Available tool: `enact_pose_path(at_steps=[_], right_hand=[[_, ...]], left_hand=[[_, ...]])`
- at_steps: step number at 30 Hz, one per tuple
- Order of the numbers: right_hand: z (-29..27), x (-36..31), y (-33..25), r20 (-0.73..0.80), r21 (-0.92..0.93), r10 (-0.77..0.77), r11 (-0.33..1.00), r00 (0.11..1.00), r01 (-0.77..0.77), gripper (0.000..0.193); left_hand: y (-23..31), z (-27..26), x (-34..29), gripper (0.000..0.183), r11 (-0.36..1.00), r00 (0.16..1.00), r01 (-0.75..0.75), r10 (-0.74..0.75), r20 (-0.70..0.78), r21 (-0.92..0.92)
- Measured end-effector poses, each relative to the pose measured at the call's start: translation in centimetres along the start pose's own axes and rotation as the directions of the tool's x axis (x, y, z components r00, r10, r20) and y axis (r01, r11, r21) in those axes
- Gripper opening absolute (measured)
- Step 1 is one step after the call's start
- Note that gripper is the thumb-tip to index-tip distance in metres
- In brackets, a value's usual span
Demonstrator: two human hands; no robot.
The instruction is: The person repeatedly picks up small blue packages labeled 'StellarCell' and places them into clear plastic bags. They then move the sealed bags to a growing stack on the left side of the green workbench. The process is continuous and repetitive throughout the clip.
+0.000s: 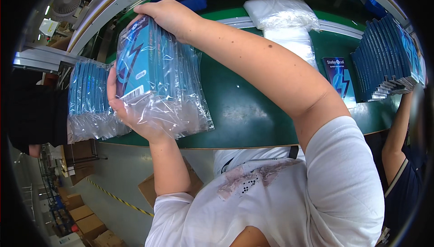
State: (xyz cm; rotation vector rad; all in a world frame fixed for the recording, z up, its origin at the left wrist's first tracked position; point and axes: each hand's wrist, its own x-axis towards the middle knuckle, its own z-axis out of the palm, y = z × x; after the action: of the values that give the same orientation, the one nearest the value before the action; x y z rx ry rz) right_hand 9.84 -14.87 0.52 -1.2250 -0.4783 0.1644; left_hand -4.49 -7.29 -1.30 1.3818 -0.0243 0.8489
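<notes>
Both hands clamp one bagged stack of blue boxes (156,73): left hand (129,111) cupped beneath, right hand (167,16) curled over its top. One second bagged stack (88,102) lies just beyond the left fingers.

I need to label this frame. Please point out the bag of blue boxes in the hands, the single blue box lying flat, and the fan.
bag of blue boxes (149,66), head view, front box face
single blue box (338,80), head view, top face
fan (65,2), head view, grille

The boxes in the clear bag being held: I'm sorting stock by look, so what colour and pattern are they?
Blue boxes with a darker lightning-bolt zigzag, seen in the head view.
</notes>
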Motion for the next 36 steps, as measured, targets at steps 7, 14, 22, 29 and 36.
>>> enact_pose_path(at_steps=[7,14,22,29,36], right_hand=[[-4.1,0.5,2.8,-0.132,0.006,-0.045,0.999,0.990,0.046,0.062],[-4.7,-1.4,8.8,-0.037,0.087,0.338,0.939,0.941,-0.334,0.062],[-2.4,-2.8,8.9,-0.054,0.220,0.343,0.920,0.938,-0.324,0.057],[-1.4,-2.5,10.0,-0.160,0.325,0.350,0.901,0.923,-0.286,0.059],[-3.8,-5.1,5.0,-0.303,0.134,0.382,0.924,0.873,-0.358,0.043]], left_hand=[[-1.5,-6.3,0.4,0.084,0.927,0.978,0.113,-0.041,0.203,-0.358],[-7.2,-6.6,-6.3,0.059,0.961,0.941,0.276,-0.276,-0.195,-0.028],[-12.4,-9.8,-5.4,0.039,-0.073,0.876,-0.446,-0.241,0.418,0.892],[-10.5,-7.9,-5.0,0.037,-0.484,0.810,-0.564,-0.484,0.332,0.669],[-10.5,-9.8,-6.7,0.048,0.958,0.973,0.218,-0.198,-0.121,0.186]])
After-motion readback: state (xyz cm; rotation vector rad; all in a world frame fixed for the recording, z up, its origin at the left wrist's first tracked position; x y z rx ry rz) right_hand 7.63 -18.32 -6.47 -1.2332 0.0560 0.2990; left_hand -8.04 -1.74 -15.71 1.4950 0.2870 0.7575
